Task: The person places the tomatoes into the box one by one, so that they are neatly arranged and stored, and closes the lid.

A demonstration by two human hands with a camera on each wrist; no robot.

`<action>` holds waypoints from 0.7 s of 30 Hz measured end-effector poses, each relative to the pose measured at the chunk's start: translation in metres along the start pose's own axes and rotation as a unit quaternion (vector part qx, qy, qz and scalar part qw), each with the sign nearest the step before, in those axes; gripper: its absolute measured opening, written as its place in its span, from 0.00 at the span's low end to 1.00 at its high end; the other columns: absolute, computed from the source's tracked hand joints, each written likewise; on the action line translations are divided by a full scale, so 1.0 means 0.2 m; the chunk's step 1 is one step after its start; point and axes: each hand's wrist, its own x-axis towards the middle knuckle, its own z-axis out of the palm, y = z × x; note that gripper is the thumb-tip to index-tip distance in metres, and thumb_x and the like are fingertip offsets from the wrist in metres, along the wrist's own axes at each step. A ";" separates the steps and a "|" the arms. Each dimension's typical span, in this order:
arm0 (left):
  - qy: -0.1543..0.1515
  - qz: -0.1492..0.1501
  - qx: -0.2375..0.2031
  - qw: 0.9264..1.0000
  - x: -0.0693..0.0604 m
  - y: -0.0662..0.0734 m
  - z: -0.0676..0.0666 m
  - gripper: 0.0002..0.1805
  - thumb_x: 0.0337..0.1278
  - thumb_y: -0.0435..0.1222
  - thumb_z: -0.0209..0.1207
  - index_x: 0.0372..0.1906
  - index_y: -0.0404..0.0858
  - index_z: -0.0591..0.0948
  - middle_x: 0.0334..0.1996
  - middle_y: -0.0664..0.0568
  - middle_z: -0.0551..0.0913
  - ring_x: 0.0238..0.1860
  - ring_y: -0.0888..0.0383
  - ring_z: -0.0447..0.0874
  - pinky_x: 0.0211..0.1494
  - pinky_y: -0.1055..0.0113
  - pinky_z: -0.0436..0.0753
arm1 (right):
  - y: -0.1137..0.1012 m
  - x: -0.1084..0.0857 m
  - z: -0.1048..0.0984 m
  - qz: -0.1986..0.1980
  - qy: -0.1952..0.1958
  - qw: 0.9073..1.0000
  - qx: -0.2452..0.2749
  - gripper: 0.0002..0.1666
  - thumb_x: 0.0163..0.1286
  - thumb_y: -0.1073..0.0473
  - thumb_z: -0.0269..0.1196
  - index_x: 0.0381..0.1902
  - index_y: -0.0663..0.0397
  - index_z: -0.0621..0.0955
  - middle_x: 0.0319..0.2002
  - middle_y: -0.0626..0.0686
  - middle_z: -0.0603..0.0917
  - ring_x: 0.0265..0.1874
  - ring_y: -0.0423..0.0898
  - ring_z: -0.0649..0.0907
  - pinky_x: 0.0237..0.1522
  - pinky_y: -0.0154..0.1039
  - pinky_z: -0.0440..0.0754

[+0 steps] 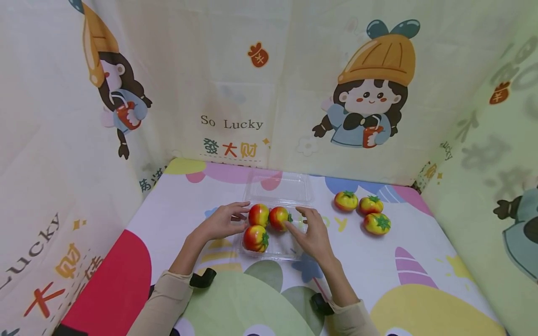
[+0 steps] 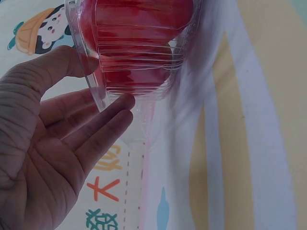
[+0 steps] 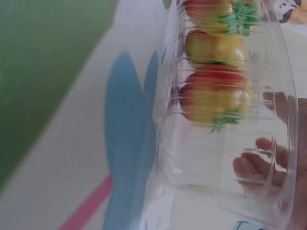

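Note:
A clear plastic box (image 1: 275, 255) with its lid (image 1: 277, 186) folded back holds three red-yellow fruits: one at the back left (image 1: 258, 215), one at the front left (image 1: 256, 238), one further right (image 1: 279, 218). My left hand (image 1: 222, 221) is at the box's left side; in the left wrist view the thumb and fingertips of this hand (image 2: 57, 120) touch or nearly touch the box wall (image 2: 139, 72). My right hand (image 1: 313, 235) reaches over the box's right side, thumb near the right fruit, fingers apart. In the right wrist view its fingers (image 3: 259, 165) show through the clear wall.
Three more fruits lie on the table right of the box: one on the left (image 1: 346, 201), one at the back (image 1: 371, 205) and one in front (image 1: 377, 224). Printed cloth walls (image 1: 294, 93) enclose the patterned table (image 1: 176, 205) at the back and both sides.

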 end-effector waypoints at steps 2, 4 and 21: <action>-0.001 -0.003 -0.001 1.000 0.00 0.00 0.00 0.30 0.63 0.32 0.65 0.69 0.28 0.75 0.73 0.39 0.71 0.56 0.46 0.86 0.59 0.55 0.85 | 0.00 -0.01 -0.01 0.005 -0.001 1.000 -0.002 0.34 0.63 0.53 0.75 0.62 0.62 0.79 0.58 0.61 0.80 0.53 0.62 0.82 0.54 0.57 0.85; -0.001 -0.005 -0.002 1.000 0.00 0.00 0.00 0.30 0.63 0.32 0.65 0.69 0.28 0.75 0.73 0.39 0.71 0.56 0.45 0.86 0.59 0.55 0.85 | 0.01 -0.01 -0.02 0.012 -0.005 1.000 -0.004 0.33 0.64 0.52 0.74 0.63 0.61 0.79 0.59 0.61 0.80 0.53 0.62 0.82 0.54 0.56 0.84; 0.001 -0.006 -0.003 1.000 0.00 0.01 0.00 0.28 0.63 0.32 0.65 0.67 0.27 0.76 0.73 0.40 0.71 0.55 0.47 0.86 0.59 0.56 0.85 | 0.06 -0.04 -0.10 0.017 0.019 1.000 -0.012 0.33 0.62 0.55 0.75 0.61 0.62 0.80 0.56 0.62 0.81 0.51 0.63 0.82 0.54 0.58 0.85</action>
